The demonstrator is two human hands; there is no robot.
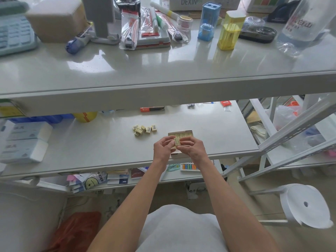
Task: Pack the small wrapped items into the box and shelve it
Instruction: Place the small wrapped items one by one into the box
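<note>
A small cream wrapped item [177,141] is pinched between my left hand [162,149] and my right hand [191,148], just above a small beige box [182,134] that lies on the middle shelf near its front edge. My hands cover most of the box. Several more cream wrapped items [144,130], some showing barcodes, lie in a loose cluster on the shelf to the left of and behind the box.
The middle shelf [101,144] holds blue-white packs [23,140] at the left and a yellow container [85,116] behind. The upper shelf [163,62] carries stationery, blue and yellow cases and a bottle. A white stool [305,204] stands at the right.
</note>
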